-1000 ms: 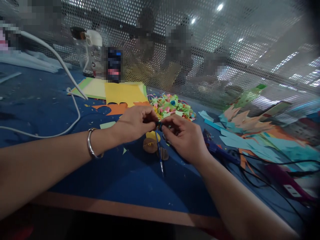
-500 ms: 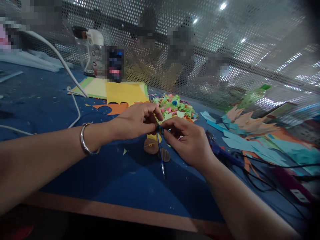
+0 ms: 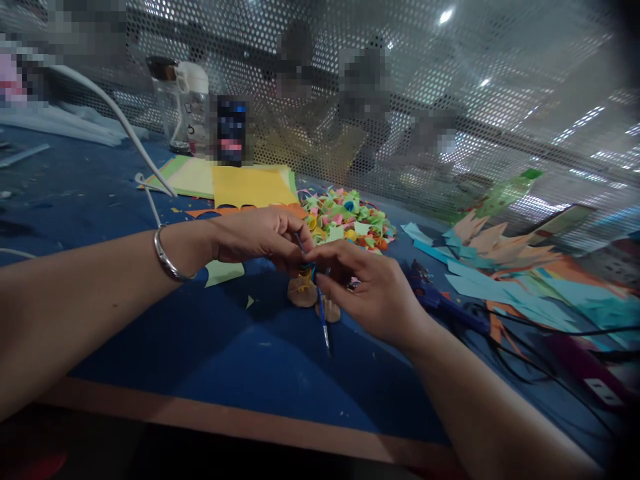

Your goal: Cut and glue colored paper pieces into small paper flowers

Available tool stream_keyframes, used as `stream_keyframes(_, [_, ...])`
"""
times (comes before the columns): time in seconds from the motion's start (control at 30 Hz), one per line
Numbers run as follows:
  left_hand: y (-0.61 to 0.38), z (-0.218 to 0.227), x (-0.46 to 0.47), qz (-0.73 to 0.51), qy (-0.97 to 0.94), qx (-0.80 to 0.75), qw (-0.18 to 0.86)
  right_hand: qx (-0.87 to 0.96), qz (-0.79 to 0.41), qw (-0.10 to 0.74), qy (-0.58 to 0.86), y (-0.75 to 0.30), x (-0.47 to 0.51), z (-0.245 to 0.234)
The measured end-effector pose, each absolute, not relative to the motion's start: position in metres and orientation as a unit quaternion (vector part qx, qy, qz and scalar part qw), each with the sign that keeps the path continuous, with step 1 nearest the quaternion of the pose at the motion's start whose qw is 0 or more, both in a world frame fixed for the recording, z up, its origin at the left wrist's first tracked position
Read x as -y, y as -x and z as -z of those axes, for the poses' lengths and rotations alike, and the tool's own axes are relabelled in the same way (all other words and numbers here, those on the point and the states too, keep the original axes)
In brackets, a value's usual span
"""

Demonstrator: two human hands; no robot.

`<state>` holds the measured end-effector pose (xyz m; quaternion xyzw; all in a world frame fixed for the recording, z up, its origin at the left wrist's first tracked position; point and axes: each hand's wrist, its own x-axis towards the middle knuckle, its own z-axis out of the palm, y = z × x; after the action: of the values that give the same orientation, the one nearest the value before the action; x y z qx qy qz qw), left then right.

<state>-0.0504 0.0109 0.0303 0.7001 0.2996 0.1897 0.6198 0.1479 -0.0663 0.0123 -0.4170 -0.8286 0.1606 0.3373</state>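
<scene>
Since a second ago both hands have sunk lower over the blue table, uncovering a pale green scrap. The left hand and right hand stay pinched tight, fingertip to fingertip, on a blue strip at the top of a thin blue tool, just above two brown discs. What the clear bottle at the back holds cannot be told.

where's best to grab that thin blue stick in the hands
Take the bare lower shaft, coming from the person's side. The thin blue stick slants down toward the person, its top end pinched between the left hand and right hand, so only the lower part is free. Being slim, it suits a fingertip pinch.
</scene>
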Motion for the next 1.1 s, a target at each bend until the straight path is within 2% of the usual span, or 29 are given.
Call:
stream_keyframes(0.3, [0.051,-0.026,-0.015,-0.123,-0.710,-0.289,0.630,0.844,-0.217,0.301,0.386,-0.146,0.064,-0.016])
stream_keyframes(0.4, [0.048,-0.027,-0.011,-0.148,-0.692,-0.308,0.636,0.834,-0.222,0.311,0.399,-0.147,0.063,-0.015])
stream_keyframes(0.5, [0.044,-0.028,-0.007,-0.226,-0.665,-0.341,0.625,0.802,-0.228,0.352,0.426,-0.149,0.061,-0.013])
stream_keyframes(0.6, [0.042,-0.027,-0.005,-0.315,-0.677,-0.342,0.571,0.771,-0.221,0.396,0.446,-0.151,0.059,-0.012])
stream_keyframes(0.73, [0.044,-0.025,0.000,-0.449,-0.738,-0.293,0.410,0.750,-0.200,0.431,0.460,-0.154,0.055,-0.012])
stream_keyframes(0.83, [0.044,-0.023,0.006,-0.452,-0.784,-0.266,0.332,0.750,-0.173,0.435,0.467,-0.156,0.054,-0.013])
stream_keyframes(1.1, [0.040,-0.015,0.000,-0.375,-0.769,-0.235,0.460,0.759,-0.151,0.425,0.470,-0.158,0.053,-0.013])
